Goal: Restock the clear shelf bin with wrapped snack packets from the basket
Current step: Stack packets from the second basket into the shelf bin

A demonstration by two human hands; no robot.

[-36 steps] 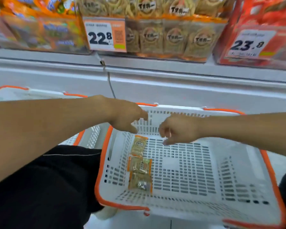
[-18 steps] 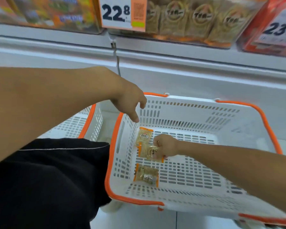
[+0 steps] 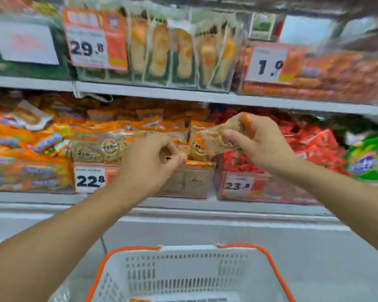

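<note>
- My right hand (image 3: pixel 258 147) is raised before the shelf, fingers curled round tan, orange-edged wrapped snack packets (image 3: pixel 218 138).
- My left hand (image 3: pixel 146 164) has thumb and fingers drawn together; whether they hold anything I cannot tell.
- Clear plastic shelf bin (image 3: pixel 183 184), stocked with like packets, lies just behind both hands.
- Price tags read "22.8" (image 3: pixel 90 180), "23.8" (image 3: pixel 238 185), "29.8" (image 3: pixel 87 47); packet print is blurred.
- White slotted basket with orange rim (image 3: pixel 183 277) is cut off below.

Motion blur smears the upper shelves (image 3: pixel 183 92); basket (image 3: pixel 183 277) cut off below.
</note>
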